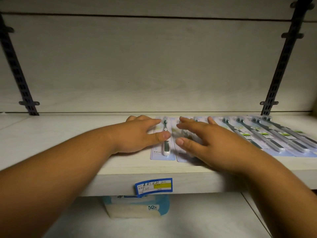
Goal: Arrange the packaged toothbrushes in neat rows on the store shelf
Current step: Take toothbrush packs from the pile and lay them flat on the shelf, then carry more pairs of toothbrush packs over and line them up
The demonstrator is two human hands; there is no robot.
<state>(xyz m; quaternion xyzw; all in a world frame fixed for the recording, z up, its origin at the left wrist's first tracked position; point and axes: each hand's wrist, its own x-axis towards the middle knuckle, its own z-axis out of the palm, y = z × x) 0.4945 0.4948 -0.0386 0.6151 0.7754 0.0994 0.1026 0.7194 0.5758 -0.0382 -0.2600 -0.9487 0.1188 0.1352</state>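
Along the right half of the pale shelf (68, 143), looking down at packaged toothbrushes (274, 140) lying flat side by side, brush heads pointing to the back edge and handles pointing to the front edge. Reaching both bare arms over the front edge, near its middle. Resting the left hand (137, 134) beside and partly on the leftmost pack (164, 150), with the thumb lying across the brush handle and the pointing finger stretched out straight by the brush head, not curling any finger round it. Laying the right hand (211, 143) flat over the second pack (181, 158) and the ones just beside it, fingers spread wide and straight, hiding much of what is under the palm. Holding the two hands near each other, thumbs almost meeting above the first two packs. Seeing the packs nearer the right edge lying very close, edges seeming to overlap a little. Spotting a blue, white and yellow price tag (153, 186) sticking on the front face of the shelf, below the leftmost pack. Spotting, on the lower shelf (188, 220) under the tag, a blue and white soft pack (137, 206) with "52" on it. Seeing dark slotted rails (281, 66) running up the pale back wall (137, 57), one at each side.
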